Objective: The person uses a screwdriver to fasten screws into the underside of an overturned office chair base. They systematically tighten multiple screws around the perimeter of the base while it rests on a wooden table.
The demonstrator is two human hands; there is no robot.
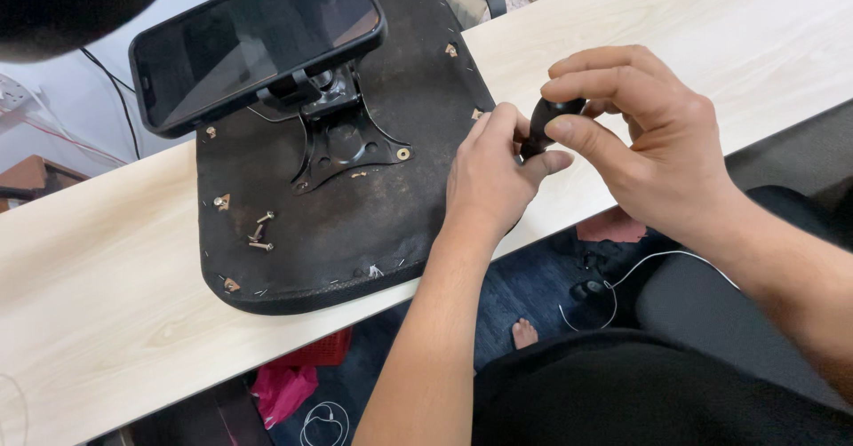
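loose bolts [260, 231] lay on the upturned black seat base [355, 215], dark phone [253, 42] propped above its metal bracket [342, 139], light wooden table [107, 322], white cable [622, 277] below.

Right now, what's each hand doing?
Left hand: closed, fingers pinching the lower end of the black handle.
Right hand: closed around the top of that same handle.

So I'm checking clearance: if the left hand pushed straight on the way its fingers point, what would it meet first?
The left hand points up-right, so it would first press into the black handle held by the right hand; depth is unclear.
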